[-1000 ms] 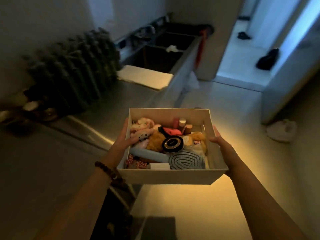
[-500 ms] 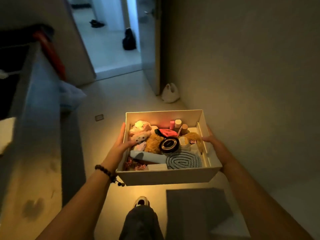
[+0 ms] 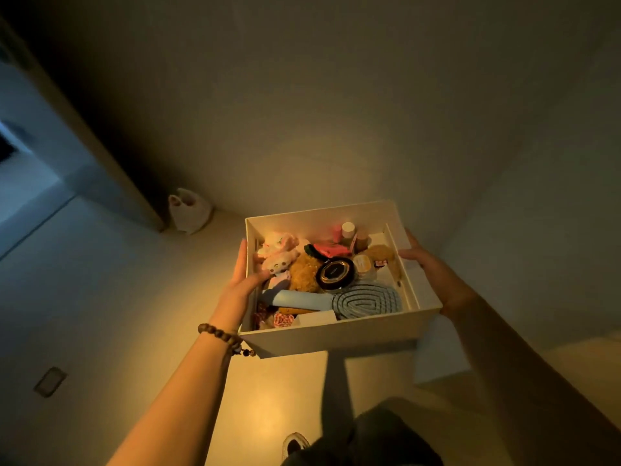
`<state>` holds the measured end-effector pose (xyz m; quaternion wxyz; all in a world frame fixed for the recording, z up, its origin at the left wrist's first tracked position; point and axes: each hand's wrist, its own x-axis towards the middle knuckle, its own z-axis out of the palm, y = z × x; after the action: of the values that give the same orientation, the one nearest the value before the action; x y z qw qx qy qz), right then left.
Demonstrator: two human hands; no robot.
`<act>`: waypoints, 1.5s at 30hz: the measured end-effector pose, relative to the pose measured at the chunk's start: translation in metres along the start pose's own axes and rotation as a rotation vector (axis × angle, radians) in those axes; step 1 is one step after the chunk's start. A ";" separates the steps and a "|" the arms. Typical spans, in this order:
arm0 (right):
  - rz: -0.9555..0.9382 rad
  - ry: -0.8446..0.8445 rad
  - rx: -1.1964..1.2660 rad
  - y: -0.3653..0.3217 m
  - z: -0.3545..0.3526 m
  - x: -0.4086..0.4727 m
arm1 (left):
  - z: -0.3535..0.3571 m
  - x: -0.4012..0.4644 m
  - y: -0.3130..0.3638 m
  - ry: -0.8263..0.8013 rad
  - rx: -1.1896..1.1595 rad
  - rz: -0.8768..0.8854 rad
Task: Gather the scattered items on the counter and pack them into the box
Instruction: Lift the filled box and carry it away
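The view has swung from the bench to a bare wall. Both hands, left (image 3: 242, 284) and right (image 3: 428, 267), grip the box (image 3: 336, 338) by its sides, held over the floor; it looks light, stiff, loosely filled, so best kept level.

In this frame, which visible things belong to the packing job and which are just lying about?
Job: box, held by left hand and right hand; inside, blue hairbrush, black compact, plush toys.
Lying about: white bag on the floor; floor plate.
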<state>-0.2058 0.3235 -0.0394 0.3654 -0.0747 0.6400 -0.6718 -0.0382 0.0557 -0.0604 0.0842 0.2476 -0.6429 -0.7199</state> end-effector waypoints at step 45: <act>0.052 0.577 -0.276 0.460 -0.362 0.427 | 0.228 0.565 -0.519 -0.606 0.220 -0.140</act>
<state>-0.5370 0.4041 -0.6784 0.1724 0.0863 0.8039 -0.5627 -0.5300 0.0916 -0.6916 -0.1882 0.0733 -0.6940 -0.6911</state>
